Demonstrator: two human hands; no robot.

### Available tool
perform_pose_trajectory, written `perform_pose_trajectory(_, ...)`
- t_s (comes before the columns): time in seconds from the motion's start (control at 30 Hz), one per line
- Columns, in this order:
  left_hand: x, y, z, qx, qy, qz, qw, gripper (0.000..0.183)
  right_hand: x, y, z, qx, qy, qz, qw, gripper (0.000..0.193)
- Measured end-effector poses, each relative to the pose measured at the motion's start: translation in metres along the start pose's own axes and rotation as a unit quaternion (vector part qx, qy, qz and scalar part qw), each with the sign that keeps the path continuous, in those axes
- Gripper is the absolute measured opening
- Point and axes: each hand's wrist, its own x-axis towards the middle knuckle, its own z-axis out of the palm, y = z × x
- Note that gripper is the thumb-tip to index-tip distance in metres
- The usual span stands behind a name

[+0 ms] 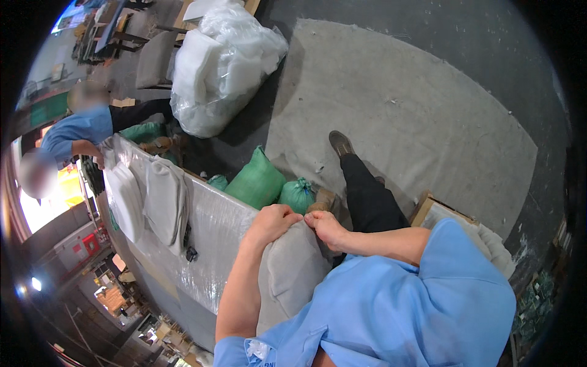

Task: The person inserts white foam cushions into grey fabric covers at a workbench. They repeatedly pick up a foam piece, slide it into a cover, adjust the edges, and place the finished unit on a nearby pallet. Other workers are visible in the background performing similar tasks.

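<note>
1. Grey cushion [292, 269] stands upright against the person's chest, at the near edge of the plastic-wrapped table [214, 238].
2. Left hand [273, 221] curled closed, pinching the cushion's top edge.
3. Right hand [326, 227] closed on the same edge, just beside the left hand.
4. Green sacks [257, 181] lie on the floor beyond the table; more grey cushions [164, 202] lie on the table.
</note>
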Motion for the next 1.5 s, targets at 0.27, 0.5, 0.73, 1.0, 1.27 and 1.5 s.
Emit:
perform_pose_trajectory(0.27,0.029,-0.016,-0.007,-0.031,-0.162,0.019,0.986,0.029,-0.003,0.002,-0.002,-0.002,-0.022,-0.009,1.0,0.026)
perform_pose_trajectory(0.5,0.054,0.023,0.02,-0.155,-0.091,0.04,0.983,0.025,-0.018,-0.015,-0.027,0.088,0.024,0.018,0.996,0.025)
perform_pose_trajectory(0.73,0.055,0.01,0.053,-0.358,0.046,-0.016,0.932,0.023,0.004,-0.014,-0.033,0.094,0.074,0.023,0.993,0.027)
perform_pose_trajectory(1.0,0.082,-0.032,0.088,-0.379,0.139,-0.022,0.914,0.025,0.016,-0.029,-0.023,0.041,0.117,0.088,0.988,0.027)
perform_pose_trajectory(1.27,0.077,-0.046,0.099,-0.465,0.196,-0.057,0.861,0.026,0.044,-0.034,-0.01,-0.005,0.13,0.107,0.986,0.027)
perform_pose_trajectory(1.5,0.077,-0.052,0.109,-0.478,0.219,-0.071,0.847,0.029,0.063,-0.028,-0.013,-0.026,0.116,0.134,0.984,0.024)
